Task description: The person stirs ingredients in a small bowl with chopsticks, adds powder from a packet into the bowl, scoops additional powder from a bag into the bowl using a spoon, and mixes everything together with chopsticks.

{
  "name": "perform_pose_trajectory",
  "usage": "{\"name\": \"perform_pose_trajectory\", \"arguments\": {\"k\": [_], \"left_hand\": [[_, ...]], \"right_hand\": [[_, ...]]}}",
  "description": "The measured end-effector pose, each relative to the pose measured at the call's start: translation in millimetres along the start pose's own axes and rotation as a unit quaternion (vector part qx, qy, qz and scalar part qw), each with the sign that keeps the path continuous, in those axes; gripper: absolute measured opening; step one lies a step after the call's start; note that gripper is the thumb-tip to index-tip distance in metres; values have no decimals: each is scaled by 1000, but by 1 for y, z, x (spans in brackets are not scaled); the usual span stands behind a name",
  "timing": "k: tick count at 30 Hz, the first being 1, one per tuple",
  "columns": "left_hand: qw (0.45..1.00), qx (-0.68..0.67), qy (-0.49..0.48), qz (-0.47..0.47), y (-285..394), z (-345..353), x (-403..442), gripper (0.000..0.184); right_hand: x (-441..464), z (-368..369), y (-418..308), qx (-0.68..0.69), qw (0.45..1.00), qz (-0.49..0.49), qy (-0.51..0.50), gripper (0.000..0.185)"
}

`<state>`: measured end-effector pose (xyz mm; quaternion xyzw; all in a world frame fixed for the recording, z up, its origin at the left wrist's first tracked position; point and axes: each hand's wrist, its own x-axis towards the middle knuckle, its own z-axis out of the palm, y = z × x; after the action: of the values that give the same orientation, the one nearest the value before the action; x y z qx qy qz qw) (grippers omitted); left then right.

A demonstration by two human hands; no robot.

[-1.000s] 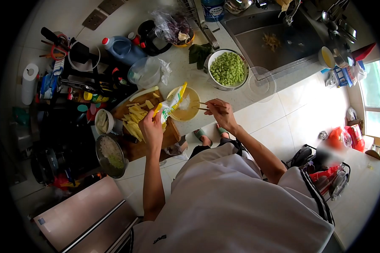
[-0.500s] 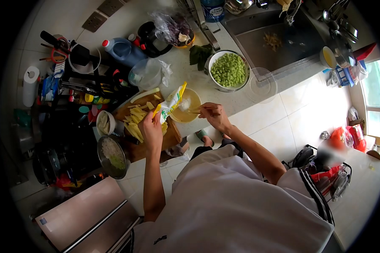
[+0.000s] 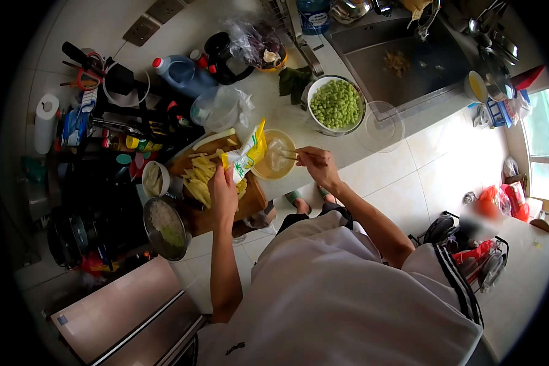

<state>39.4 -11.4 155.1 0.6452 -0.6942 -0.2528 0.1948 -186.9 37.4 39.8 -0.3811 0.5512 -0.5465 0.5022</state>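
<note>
My left hand (image 3: 223, 188) grips a yellow, white and green packet (image 3: 246, 152) above the edge of a yellowish bowl (image 3: 290, 166). White powder lies on the pale contents of that bowl. Chopsticks (image 3: 288, 154) are held in my right hand (image 3: 318, 165), with their tips in the bowl. Pale yellow cut strips (image 3: 196, 181) lie on a wooden cutting board (image 3: 253, 204), just left of the packet. A pot of green beans (image 3: 335, 105) stands on the counter beyond my right hand.
A clear round lid (image 3: 384, 127) lies by the counter edge near the sink (image 3: 372, 58). At the left are a white bowl (image 3: 156, 179) and a metal pan (image 3: 166, 229). A clear plastic tub (image 3: 216, 110) and a blue jug (image 3: 183, 74) stand behind the board.
The packet has become more upright, and the powder in the bowl looks more spread out. The chopsticks have moved within the bowl. The whole view has shifted slightly.
</note>
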Motion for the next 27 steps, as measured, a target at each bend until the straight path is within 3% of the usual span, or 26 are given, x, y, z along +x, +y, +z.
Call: {"name": "perform_pose_trajectory", "arguments": {"k": [3, 5, 9, 11, 13, 17, 21, 24, 25, 27], "left_hand": [[1000, -7, -10, -16, -7, 3, 2, 24], [999, -33, -3, -17, -12, 5, 0, 26], [983, -132, -19, -127, -47, 20, -2, 31], [956, -214, -41, -199, -41, 16, -7, 34], [942, -255, -53, -214, -57, 21, -11, 38], [914, -320, -41, -245, -73, 28, -13, 46], [889, -384, -37, -247, -68, 30, -15, 53], [882, -394, -32, -256, -76, 33, -17, 57], [882, -389, -30, -265, -75, 32, -17, 57], [875, -395, -29, -277, -71, 33, -16, 58]], "right_hand": [[-3, -1, -9, 67, 996, 44, -28, 20], [-3, -5, 0, 37, 997, 48, -39, 21], [-4, -4, -1, 119, 991, 56, -29, 21], [-4, -7, 7, 76, 996, 38, -18, 21], [-9, -5, 6, 80, 996, 31, -39, 22], [-9, -9, -4, 16, 999, 32, 28, 23], [-11, 1, -8, -9, 997, 53, -48, 22], [-6, -1, -10, 14, 999, 26, 19, 22], [-11, 1, -11, -36, 999, 19, 14, 21], [-10, 7, -12, -8, 999, 20, -29, 20]]}}
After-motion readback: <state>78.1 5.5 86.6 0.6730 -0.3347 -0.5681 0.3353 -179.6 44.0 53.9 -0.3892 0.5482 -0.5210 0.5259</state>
